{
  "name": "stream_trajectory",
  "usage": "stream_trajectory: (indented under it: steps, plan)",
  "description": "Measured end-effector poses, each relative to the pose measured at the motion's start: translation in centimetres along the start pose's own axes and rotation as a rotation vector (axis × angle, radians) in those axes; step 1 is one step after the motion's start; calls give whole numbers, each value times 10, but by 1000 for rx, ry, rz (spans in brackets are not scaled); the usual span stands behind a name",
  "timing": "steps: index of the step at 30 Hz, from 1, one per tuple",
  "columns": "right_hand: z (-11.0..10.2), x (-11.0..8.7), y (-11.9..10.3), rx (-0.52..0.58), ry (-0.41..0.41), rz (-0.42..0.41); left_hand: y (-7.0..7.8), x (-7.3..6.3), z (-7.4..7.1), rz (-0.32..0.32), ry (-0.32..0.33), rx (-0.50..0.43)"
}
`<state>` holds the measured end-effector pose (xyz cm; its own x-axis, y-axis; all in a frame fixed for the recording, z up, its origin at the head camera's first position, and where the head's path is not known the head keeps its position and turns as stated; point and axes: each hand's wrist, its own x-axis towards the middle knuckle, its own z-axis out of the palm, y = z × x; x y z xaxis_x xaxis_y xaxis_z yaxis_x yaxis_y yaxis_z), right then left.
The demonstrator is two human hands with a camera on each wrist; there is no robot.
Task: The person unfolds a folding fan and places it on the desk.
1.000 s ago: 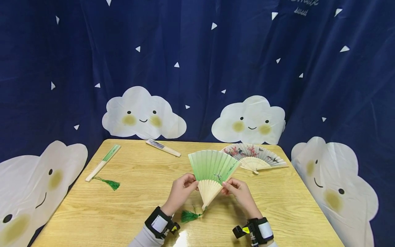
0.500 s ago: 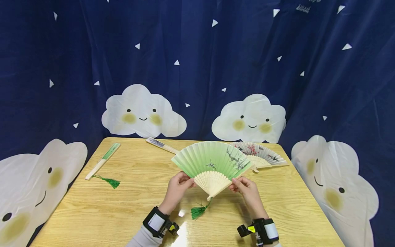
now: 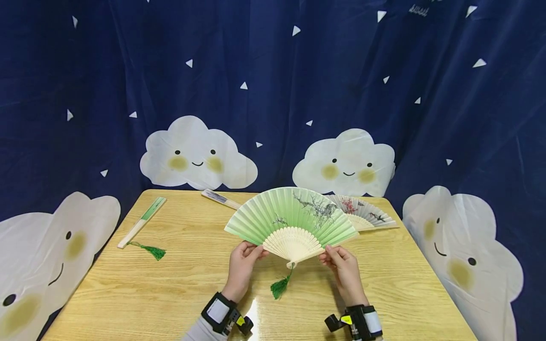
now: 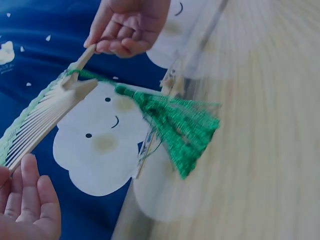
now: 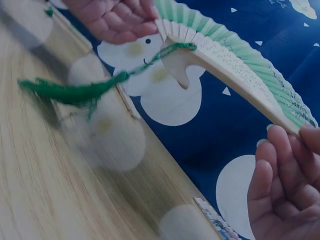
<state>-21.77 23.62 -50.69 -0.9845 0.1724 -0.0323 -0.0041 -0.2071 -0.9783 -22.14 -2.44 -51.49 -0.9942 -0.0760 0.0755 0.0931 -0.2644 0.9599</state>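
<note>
A green folding fan (image 3: 256, 213) with pale wooden ribs and a dark branch print is spread wide above the table. My left hand (image 3: 241, 266) pinches its left outer rib between thumb and fingers. At the opposite side my right hand (image 3: 343, 271) pinches the right outer rib the same way. From the fan's pivot hangs a green tassel (image 3: 279, 287), which dangles free between the hands. The left wrist view shows the ribs edge-on with the tassel (image 4: 175, 125) close by; in the right wrist view the fan's pleats (image 5: 260, 70) arch away from my right fingers.
Behind the held fan, a spread fan with red blossoms (image 3: 375, 217) lies at the back right, partly covered. A folded fan (image 3: 219, 199) lies at the back edge, and a folded green fan (image 3: 142, 222) with a tassel at the left. A blue curtain (image 3: 273, 94) surrounds the wooden table (image 3: 170, 293).
The green fan has spread from a narrow wedge to a wide arc, covering more of the blossom fan. My hands have moved apart, each keeping its pinch on an outer rib.
</note>
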Motion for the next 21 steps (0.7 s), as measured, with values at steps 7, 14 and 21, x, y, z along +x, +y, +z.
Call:
stream_trajectory:
  steps: [7,14,21]
  plan:
    - [2,-4,4,95,25,30,-12,-3,3,-71,59,-95]
    - [1,-7,7,136,58,52,-15,-6,6,-147,103,-235]
    - [0,-9,8,199,13,102,-14,-9,9,-194,168,-291]
